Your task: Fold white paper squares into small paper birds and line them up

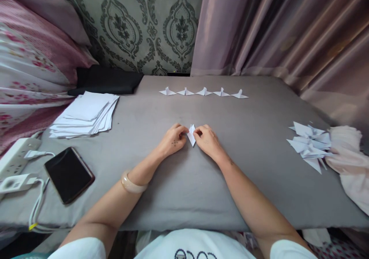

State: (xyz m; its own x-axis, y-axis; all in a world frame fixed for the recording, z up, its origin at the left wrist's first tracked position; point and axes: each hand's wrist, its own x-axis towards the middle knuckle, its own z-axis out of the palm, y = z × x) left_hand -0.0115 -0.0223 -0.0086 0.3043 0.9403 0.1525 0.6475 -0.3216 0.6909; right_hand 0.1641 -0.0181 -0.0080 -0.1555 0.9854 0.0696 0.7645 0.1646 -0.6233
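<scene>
A small white folded paper (pixel 191 136), shaped like a narrow diamond with its point towards me, is between my hands over the grey cloth (pixel 201 182). My left hand (pixel 173 140) pinches its left edge, thumb and forefinger together. On the opposite edge, the fingers of my right hand (pixel 208 140) are closed in the same way. Farther back stands a row of several folded paper cranes (pixel 204 91) with spread wings. More folded white paper pieces (pixel 311 143) lie heaped at the right.
At the left are a stack of white paper sheets (pixel 86 113), a dark-screened phone (pixel 69 175), a power strip (pixel 14 157) and white cables (pixel 39 201). Black folded cloth (pixel 106 79) lies behind the stack. Pale fabric (pixel 350 163) bunches at the right edge, near curtains (pixel 259 28).
</scene>
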